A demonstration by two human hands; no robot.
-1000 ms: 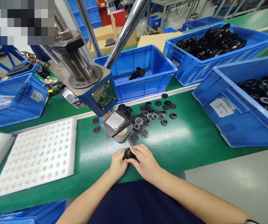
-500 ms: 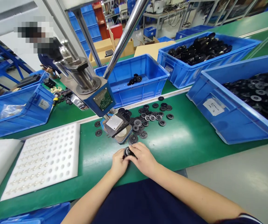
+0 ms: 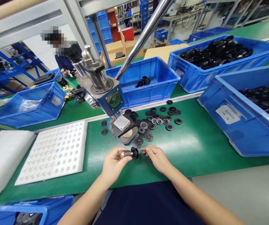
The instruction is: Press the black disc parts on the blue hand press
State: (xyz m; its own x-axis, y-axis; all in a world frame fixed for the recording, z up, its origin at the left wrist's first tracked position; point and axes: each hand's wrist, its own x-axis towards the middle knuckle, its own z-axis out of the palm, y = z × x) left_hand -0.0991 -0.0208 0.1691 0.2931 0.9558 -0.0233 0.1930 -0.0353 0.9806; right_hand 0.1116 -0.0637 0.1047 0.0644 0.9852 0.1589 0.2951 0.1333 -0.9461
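In the head view my left hand [image 3: 113, 162] pinches a small rotor-like part [image 3: 127, 153], a brownish cylinder with a pale end and black discs on its right side. The part lies sideways above the green table. Just right of the discs is my right hand [image 3: 157, 158], its thumb and index finger pressed together. Whatever they hold, if anything, is too small to make out. Beyond my hands stands a hand press [image 3: 114, 97] with a metal block on its base. Loose black discs [image 3: 149, 137] lie beside that base.
A white foam tray [image 3: 84, 150] with rows of holes, many filled with small pale parts, lies at left. Blue bins [image 3: 146, 97] stand behind the press, and a large bin [image 3: 239, 131] of black discs is at right. Another person [image 3: 65, 59] is at the back left.
My hands have moved apart; the right hand has come off the part to the right. The left hand now holds the part sideways, with its cylinder showing. The camera view has shifted.
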